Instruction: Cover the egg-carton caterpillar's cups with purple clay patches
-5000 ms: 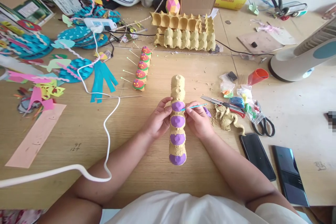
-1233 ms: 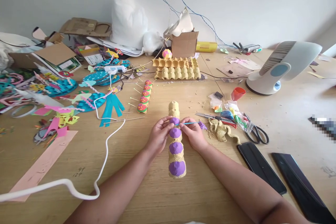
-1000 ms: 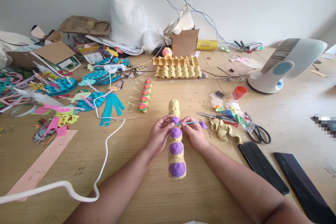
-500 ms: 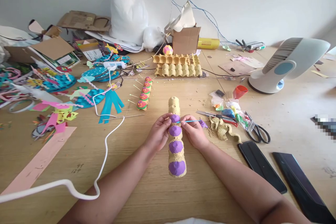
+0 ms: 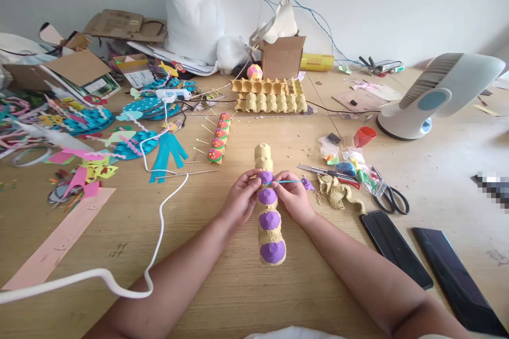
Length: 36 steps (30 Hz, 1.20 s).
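Observation:
A strip of egg carton (image 5: 271, 235) lies lengthwise before me, with purple clay caps on its near bumps and a bare tan far end. My left hand (image 5: 241, 197) grips its left side, thumb at the farthest purple cap (image 5: 265, 176). In my right hand (image 5: 293, 198) a thin blue stick-like tool (image 5: 289, 181) is pinched, its tip at the edge of that same cap. A scrap of purple clay (image 5: 307, 184) sits by the tool's other end, on the right.
Right of my hands are a utility knife (image 5: 330, 173), torn carton pieces (image 5: 334, 193), scissors (image 5: 392, 198) and a black phone (image 5: 395, 246). A painted carton caterpillar (image 5: 218, 140) stands ahead. A white cable (image 5: 159, 222) crosses the left side; a fan (image 5: 433, 98) stands far right.
The near end of the egg carton strip has swung slightly to the right. Both hands keep their hold, and the tool stays at the same purple cap.

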{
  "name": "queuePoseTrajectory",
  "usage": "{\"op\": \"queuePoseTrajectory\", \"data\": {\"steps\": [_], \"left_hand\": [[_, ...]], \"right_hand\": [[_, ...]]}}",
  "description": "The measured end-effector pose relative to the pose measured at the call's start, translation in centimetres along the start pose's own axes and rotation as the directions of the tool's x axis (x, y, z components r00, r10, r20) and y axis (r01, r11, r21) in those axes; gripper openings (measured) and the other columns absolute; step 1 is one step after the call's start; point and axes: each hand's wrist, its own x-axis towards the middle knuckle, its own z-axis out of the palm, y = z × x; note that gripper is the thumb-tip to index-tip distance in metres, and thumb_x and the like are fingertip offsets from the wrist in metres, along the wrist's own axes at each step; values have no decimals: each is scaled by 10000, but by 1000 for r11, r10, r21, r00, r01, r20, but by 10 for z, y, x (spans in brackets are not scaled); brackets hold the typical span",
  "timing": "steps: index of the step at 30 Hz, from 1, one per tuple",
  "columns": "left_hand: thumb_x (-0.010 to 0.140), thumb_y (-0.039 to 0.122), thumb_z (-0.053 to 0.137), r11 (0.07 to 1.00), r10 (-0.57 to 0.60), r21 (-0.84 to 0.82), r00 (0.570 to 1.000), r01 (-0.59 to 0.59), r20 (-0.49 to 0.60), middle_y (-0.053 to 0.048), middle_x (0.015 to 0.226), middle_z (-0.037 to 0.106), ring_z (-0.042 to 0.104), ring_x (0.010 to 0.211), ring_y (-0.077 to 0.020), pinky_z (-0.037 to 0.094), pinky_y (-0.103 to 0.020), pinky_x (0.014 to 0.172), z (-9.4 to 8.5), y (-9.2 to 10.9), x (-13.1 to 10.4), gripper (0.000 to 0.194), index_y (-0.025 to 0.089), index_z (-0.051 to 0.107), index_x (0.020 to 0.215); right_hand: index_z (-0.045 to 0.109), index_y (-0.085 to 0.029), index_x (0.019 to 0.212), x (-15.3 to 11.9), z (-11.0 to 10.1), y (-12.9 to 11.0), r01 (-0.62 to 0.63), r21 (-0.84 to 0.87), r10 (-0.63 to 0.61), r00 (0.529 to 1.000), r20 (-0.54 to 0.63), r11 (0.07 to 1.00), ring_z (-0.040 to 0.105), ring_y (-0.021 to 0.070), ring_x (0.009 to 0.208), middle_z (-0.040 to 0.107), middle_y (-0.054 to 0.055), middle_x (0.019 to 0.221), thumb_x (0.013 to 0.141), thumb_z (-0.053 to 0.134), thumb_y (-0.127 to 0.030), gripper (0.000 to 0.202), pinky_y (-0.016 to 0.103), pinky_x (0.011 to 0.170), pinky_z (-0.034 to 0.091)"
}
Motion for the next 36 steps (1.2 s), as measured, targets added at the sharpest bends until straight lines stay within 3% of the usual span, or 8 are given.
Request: {"op": "queuePoseTrajectory", "data": {"steps": [7, 14, 25, 36], "left_hand": [[696, 334, 945, 1000, 18, 7, 1000, -18, 1, -20, 965, 793, 705, 722, -104, 546, -209, 656, 0, -1, 1, 456, 203, 719, 1071], [690, 320, 950, 999, -2, -34, 1000, 2, 7, -18, 971, 799, 723, 785, -121, 556, -221, 704, -1, 2, 0, 455, 215, 725, 1072], [743, 307, 920, 999, -17, -34, 999, 19, 50, -9, 989, 796, 722, 825, -122, 567, -233, 740, -4, 2, -2, 389, 229, 728, 1072], [740, 303, 920, 998, -24, -49, 998, 27, 61, -33, 991, 791, 710, 788, -133, 547, -245, 711, -2, 2, -1, 377, 213, 732, 1055]], "right_hand": [[647, -245, 791, 0, -1, 1, 18, -48, -18, 1000, -8, 999, 587, 178, 751, 652, 9, 810, 767, 869, -497, 336, 339, 735, 501], [645, -249, 835, 0, -4, 2, -57, 107, 56, 998, 14, 993, 586, 172, 817, 650, -2, 884, 775, 872, -455, 312, 324, 799, 480], [621, -244, 807, 2, -4, 3, -132, 130, 133, 991, 6, 983, 512, 149, 672, 590, -30, 712, 734, 886, -472, 358, 291, 667, 428], [569, -244, 796, 4, -4, 5, -105, 102, 106, 994, 4, 989, 503, 141, 649, 621, -34, 724, 761, 877, -436, 365, 283, 639, 390]]}}
